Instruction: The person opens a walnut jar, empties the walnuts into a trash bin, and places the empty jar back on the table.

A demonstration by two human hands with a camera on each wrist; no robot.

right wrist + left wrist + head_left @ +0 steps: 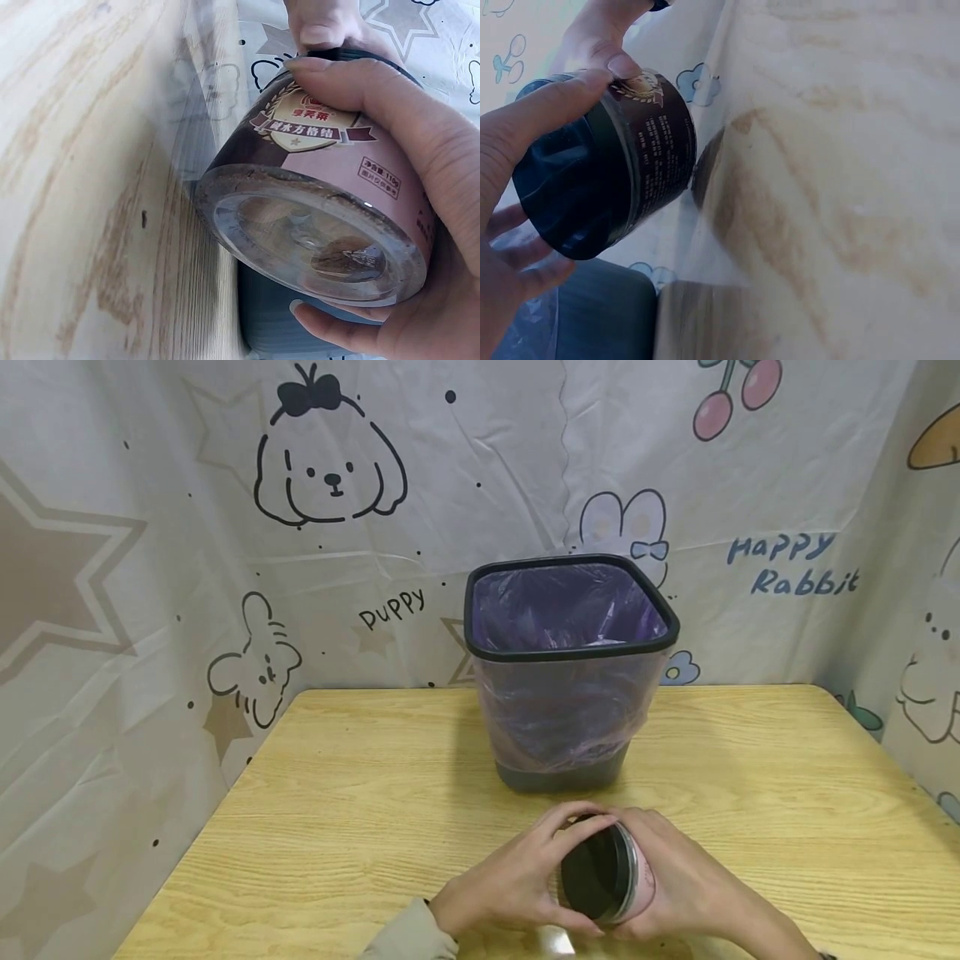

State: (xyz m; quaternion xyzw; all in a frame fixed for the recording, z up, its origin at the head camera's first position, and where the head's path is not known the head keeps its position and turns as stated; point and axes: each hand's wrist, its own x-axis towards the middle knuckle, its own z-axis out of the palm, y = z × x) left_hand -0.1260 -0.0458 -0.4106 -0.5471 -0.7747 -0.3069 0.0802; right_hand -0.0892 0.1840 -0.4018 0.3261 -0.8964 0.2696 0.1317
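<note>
Jar (607, 881): tilted; right hand (678, 885) grips body, left hand (510, 881) fingers curl round lid (592, 877). Risk: remnants spilling onto worktop (337, 793) once loosened.

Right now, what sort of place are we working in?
Probably a makeshift recording booth: a cartoon-print sheet hangs as backdrop around a wooden table holding a lined bin.

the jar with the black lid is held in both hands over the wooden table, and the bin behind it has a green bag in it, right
Not quite: the bag lining the bin is purple, not green, as the head view shows. The rest holds: the left hand and right hand both grip the jar with its black lid over the wooden table.
</note>
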